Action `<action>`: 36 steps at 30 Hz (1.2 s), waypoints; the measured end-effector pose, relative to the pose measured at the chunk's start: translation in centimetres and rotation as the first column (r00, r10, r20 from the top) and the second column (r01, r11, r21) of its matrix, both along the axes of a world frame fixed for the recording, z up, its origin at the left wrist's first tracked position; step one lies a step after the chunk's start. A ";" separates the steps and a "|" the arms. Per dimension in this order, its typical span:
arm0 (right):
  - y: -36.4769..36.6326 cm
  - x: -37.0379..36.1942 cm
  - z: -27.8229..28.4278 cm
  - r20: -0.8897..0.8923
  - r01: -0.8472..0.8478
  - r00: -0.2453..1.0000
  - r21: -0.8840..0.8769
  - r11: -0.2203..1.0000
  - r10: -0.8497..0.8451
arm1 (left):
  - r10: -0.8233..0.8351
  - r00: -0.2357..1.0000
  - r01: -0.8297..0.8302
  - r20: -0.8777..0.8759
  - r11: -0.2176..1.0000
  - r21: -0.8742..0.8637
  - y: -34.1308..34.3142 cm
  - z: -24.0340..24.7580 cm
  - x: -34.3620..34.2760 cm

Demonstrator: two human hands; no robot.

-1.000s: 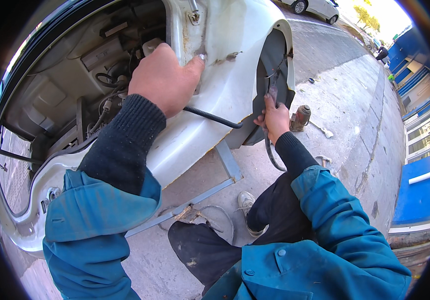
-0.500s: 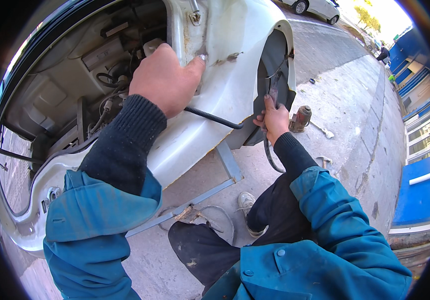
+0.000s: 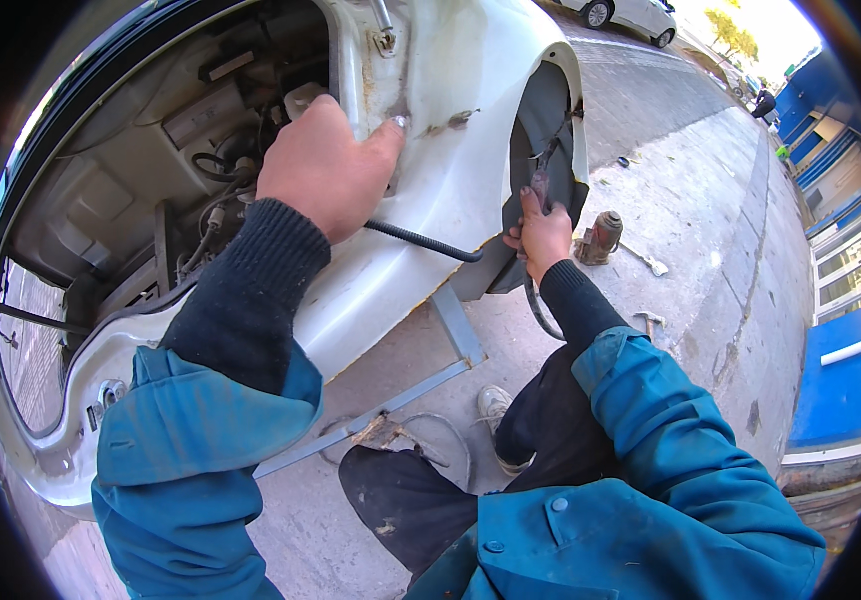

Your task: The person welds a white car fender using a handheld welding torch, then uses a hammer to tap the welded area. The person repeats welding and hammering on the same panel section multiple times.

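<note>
My left hand (image 3: 321, 175) is curled over the edge of the white car body panel (image 3: 451, 190), at the rim of the open compartment. Its thumb presses on the painted face; the fingertips are hidden behind the edge. To the right, my right hand (image 3: 548, 238) is closed around a slim cabled tool with a worn, cloudy handle (image 3: 541, 186). The tool points up into the wheel arch (image 3: 531, 130), and a black cable (image 3: 543, 318) hangs below my grip. Its exact kind is unclear. Between my hands, a ribbed black hose (image 3: 424, 240) sticks out over the panel.
On the concrete to the right stand a rusty bottle jack (image 3: 601, 240) and a hammer (image 3: 650, 321). A grey metal frame (image 3: 391, 405) lies below the panel near my knee. Farther off are a parked white car (image 3: 636, 18), a person (image 3: 765, 102) and a blue wall (image 3: 836, 395).
The view has shifted slightly. Both hands keep their grips, with the left on the panel edge and the right around the cabled tool.
</note>
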State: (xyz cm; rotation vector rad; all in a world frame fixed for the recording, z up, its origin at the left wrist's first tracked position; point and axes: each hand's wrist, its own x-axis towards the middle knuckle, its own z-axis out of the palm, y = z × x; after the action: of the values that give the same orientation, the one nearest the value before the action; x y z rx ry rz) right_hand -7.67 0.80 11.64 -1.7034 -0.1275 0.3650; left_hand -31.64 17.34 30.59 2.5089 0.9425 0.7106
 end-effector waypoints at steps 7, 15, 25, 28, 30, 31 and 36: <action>0.0 -0.5 0.5 -0.003 -0.015 1.000 -0.078 0.997 0.015 | -0.017 1.000 0.017 0.015 1.000 -0.021 0.2 -0.2 0.0; -1.0 -2.0 1.8 -0.158 -0.262 0.950 0.069 0.963 0.270 | 0.003 1.000 -0.003 0.001 1.000 -0.025 0.1 -0.1 -0.1; -4.0 0.0 1.8 -0.401 -0.515 0.574 0.501 0.696 0.714 | 0.031 0.999 -0.033 -0.033 0.998 -0.060 -0.1 0.3 0.0; -4.3 0.1 2.0 -0.438 -0.644 0.506 0.380 0.664 0.743 | 0.006 1.000 -0.007 -0.013 0.999 -0.050 0.1 0.3 -0.1; -4.4 -0.2 2.3 -0.394 -0.740 0.448 0.339 0.580 0.802 | -0.006 1.000 0.006 0.010 1.000 -0.012 0.1 0.1 -0.1; -4.5 -0.3 2.5 -0.378 -0.782 0.440 0.284 0.555 0.815 | -0.014 1.000 0.014 0.008 1.000 -0.019 0.1 0.1 -0.1; -5.2 -0.9 3.3 -0.112 -0.707 0.663 0.232 0.668 0.740 | 0.001 1.000 -0.001 0.002 1.000 0.014 0.1 0.0 -0.2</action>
State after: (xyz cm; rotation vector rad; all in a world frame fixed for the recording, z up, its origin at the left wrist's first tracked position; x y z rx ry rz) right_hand -8.55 -4.40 14.98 -1.3657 -0.6959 1.0956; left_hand -31.89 17.44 30.62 2.5196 0.9418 0.7217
